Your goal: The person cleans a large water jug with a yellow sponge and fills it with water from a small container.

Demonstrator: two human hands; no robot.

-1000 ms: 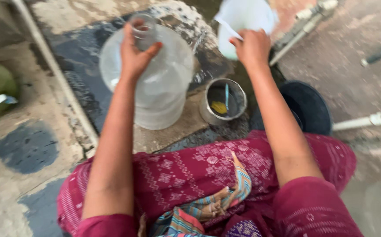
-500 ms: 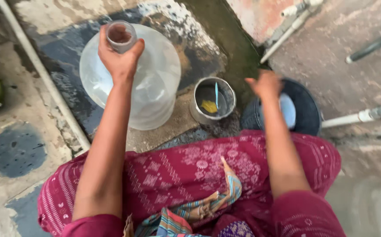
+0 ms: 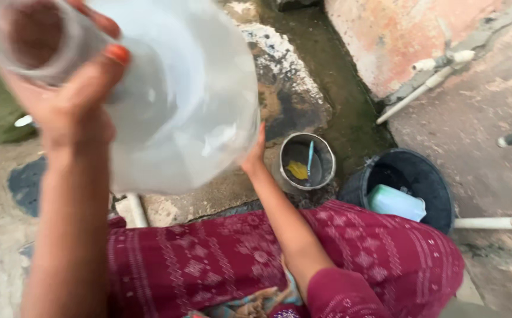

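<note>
- The neck of a large clear plastic water jug (image 3: 173,100) is clasped by the left hand (image 3: 61,112), fingers wrapped around it just below the open mouth; this grip is clamped on the jug.
- The far side of the jug's body is met by the right hand (image 3: 255,154), of which only the thumb and the edge of the palm show past the plastic; whether that grip is pressed flat or curled round cannot be told.
- The jug is held lifted and tilted, mouth towards the camera, above the stone floor (image 3: 220,197) and in front of the lap, which is covered by dark red patterned cloth (image 3: 226,259).
- For a steady lift, in judgement, the weight is best carried by the right palm under the body, while the neck is merely guided by the left, so the thin wall is not crushed.
- Just beyond the right wrist a small metal pot (image 3: 307,162) is seen on the floor, with a yellow scrap and a thin blue-handled tool inside.
- Further right a black bucket (image 3: 412,182) is found, with a pale green plastic container (image 3: 395,203) resting in it.
- White pipes (image 3: 427,88) are laid along the worn wall beside a damp, mossy channel.
</note>
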